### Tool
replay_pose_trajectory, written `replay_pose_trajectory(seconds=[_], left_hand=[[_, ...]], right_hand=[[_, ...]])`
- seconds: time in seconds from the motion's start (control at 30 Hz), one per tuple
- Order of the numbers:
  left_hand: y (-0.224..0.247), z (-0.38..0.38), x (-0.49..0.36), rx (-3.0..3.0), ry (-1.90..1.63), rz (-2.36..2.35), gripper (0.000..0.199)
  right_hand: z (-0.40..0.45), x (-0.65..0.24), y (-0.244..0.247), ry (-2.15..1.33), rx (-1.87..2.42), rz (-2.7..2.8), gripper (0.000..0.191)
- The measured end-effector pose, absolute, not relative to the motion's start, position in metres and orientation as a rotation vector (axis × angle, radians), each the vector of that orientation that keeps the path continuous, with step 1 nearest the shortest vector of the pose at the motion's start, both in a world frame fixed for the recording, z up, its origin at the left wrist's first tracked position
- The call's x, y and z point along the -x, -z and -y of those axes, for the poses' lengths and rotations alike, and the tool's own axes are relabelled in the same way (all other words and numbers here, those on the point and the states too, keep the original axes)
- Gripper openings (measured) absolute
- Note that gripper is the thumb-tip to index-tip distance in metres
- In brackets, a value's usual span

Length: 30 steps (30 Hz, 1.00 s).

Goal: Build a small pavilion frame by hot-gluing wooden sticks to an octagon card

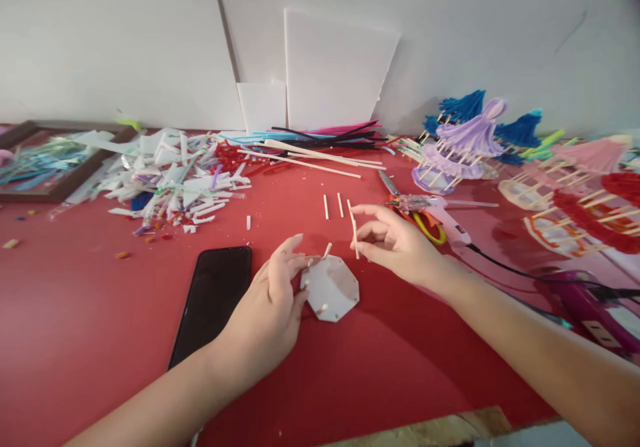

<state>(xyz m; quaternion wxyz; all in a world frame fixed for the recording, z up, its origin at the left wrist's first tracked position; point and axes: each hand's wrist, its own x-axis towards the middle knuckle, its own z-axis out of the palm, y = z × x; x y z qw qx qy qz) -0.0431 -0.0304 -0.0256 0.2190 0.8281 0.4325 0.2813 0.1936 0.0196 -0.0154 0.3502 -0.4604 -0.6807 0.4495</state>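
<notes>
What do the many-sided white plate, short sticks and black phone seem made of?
White plate: perhaps foam board or plastic, matte; an even, flat sheet. Short sticks: probably wood, matte; pale tan, straight. Black phone: likely glass-fronted, smooth; its face is evenly dark.

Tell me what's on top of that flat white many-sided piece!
Short pale wooden sticks poke up near the edge of the flat white many-sided piece. The left hand covers part of its left side, so what's there is hidden.
</notes>
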Motion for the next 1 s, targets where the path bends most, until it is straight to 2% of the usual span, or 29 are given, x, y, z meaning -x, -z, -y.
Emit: replay_pose_trajectory(seconds=[0.2, 0.43, 0.57, 1.0], left_hand=[[0.025, 0.031, 0.042, -2.246, -0.751, -1.199, 0.061], [0.025, 0.033, 0.044, -2.239, -0.694, -1.213, 0.059], [0.026, 0.033, 0.045, -2.251, -0.693, -1.227, 0.061], [0.027, 0.033, 0.044, -2.254, -0.685, -1.229, 0.062]], right_hand=[[-0.015, -0.187, 0.023, -1.148, 1.128, 1.669, 0.031], [-0.002, -0.181, 0.033, -0.678, 1.142, 1.817, 0.022], [0.0, -0.181, 0.034, -0.553, 1.132, 1.879, 0.02], [0.001, -0.179, 0.033, -0.509, 1.101, 1.959, 0.02]])
